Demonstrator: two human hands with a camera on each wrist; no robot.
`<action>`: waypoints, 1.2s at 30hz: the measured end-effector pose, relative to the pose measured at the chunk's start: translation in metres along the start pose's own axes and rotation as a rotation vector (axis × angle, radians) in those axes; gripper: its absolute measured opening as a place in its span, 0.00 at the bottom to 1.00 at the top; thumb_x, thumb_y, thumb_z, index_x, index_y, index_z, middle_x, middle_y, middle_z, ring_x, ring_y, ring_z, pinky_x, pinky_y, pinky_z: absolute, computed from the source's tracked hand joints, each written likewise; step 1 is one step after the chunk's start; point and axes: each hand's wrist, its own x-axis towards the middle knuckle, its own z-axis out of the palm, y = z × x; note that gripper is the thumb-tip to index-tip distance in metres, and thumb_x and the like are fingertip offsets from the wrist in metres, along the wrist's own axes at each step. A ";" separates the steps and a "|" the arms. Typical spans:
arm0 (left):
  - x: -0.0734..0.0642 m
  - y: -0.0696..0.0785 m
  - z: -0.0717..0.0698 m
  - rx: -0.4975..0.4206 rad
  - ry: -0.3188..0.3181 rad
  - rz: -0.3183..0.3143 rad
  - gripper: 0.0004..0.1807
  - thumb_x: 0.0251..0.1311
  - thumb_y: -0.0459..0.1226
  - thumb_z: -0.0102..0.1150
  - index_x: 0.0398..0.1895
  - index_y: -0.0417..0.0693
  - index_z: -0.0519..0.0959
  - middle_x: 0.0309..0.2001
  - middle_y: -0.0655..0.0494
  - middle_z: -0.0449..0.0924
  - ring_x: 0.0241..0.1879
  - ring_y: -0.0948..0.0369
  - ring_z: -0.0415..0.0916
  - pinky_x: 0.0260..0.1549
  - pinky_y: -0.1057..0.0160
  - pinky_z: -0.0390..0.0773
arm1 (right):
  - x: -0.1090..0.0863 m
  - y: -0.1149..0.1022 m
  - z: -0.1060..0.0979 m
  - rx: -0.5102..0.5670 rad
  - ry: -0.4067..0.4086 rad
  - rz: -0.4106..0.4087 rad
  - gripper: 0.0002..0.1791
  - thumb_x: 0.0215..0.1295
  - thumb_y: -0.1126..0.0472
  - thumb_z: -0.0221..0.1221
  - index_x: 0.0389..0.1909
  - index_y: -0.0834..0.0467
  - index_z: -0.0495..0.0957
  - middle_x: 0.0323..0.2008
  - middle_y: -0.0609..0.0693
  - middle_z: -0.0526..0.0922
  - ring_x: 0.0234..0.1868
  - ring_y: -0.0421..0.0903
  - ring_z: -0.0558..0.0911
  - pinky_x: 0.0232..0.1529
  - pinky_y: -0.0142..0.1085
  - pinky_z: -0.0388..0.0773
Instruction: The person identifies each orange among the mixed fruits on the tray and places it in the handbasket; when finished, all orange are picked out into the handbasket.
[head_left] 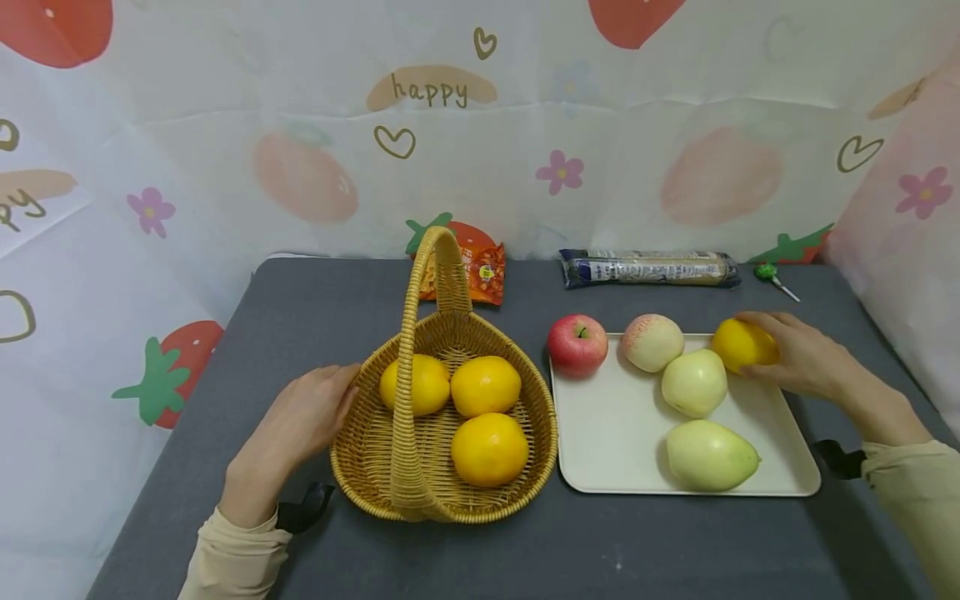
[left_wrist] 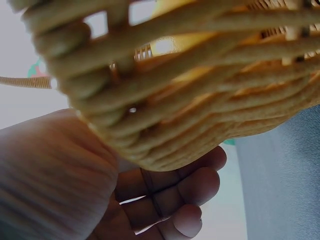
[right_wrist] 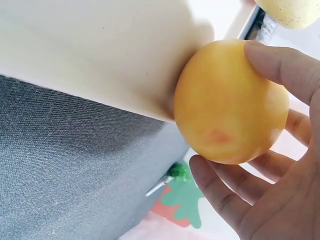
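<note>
My right hand [head_left: 806, 354] holds an orange [head_left: 742, 346] at the tray's far right corner, thumb on one side and fingers around the other, as the right wrist view shows. The orange [right_wrist: 230, 102] overlaps the rim of the white tray [right_wrist: 90, 55]. At the left side of a wicker basket [head_left: 543, 417], my left hand [head_left: 311, 417] rests against the outside. Its fingers [left_wrist: 197, 187] look loosely bent beneath the woven wall [left_wrist: 165, 95]; the thumb is hidden in the left wrist view. Three oranges [head_left: 489, 450] lie in the basket, under its tall arched handle.
The white tray [head_left: 607, 450] also carries a peach [head_left: 652, 342], a round pale green fruit [head_left: 694, 383] and a longer green one [head_left: 711, 455]. A red apple [head_left: 577, 345] sits at its far left corner. Behind are an orange snack packet [head_left: 486, 273], a long wrapped pack [head_left: 651, 268] and a lollipop [head_left: 767, 272].
</note>
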 end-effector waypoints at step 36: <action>0.001 0.001 -0.001 0.009 -0.008 -0.004 0.15 0.65 0.31 0.56 0.52 0.33 0.78 0.40 0.41 0.84 0.40 0.47 0.82 0.43 0.46 0.82 | -0.011 -0.009 -0.012 -0.004 0.197 -0.013 0.42 0.53 0.50 0.71 0.67 0.58 0.65 0.59 0.70 0.67 0.47 0.71 0.75 0.38 0.69 0.73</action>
